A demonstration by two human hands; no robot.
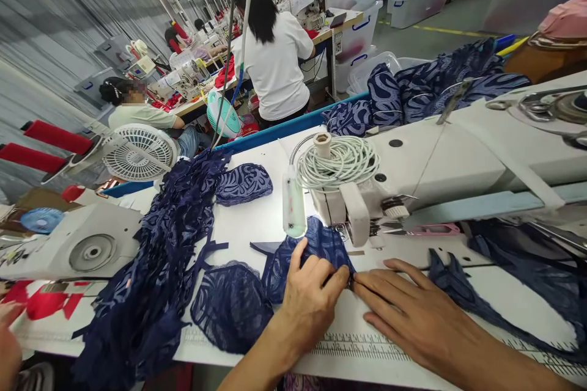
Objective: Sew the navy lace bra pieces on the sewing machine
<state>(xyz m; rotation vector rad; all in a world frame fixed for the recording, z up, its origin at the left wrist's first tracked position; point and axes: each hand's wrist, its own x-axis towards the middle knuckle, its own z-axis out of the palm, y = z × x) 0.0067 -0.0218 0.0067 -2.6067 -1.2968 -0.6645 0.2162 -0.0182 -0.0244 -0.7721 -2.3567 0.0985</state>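
Observation:
My left hand lies on a navy lace bra cup, its thumb and curled fingers gripping the right edge while the index finger points forward. Flat and stretched out, my right hand touches that same edge with its fingertips. The cup's far side reaches to the needle area of a white sewing machine; the needle itself is hard to make out. A second lace bra cup rests left of my left hand. Right of my right hand are joined navy fabric pieces.
A heap of navy fabric pieces hangs over the table's front edge. Behind lies a stack of cups. A lamp stands close to the machine head. Another person's hand shows at far left, near red fabric.

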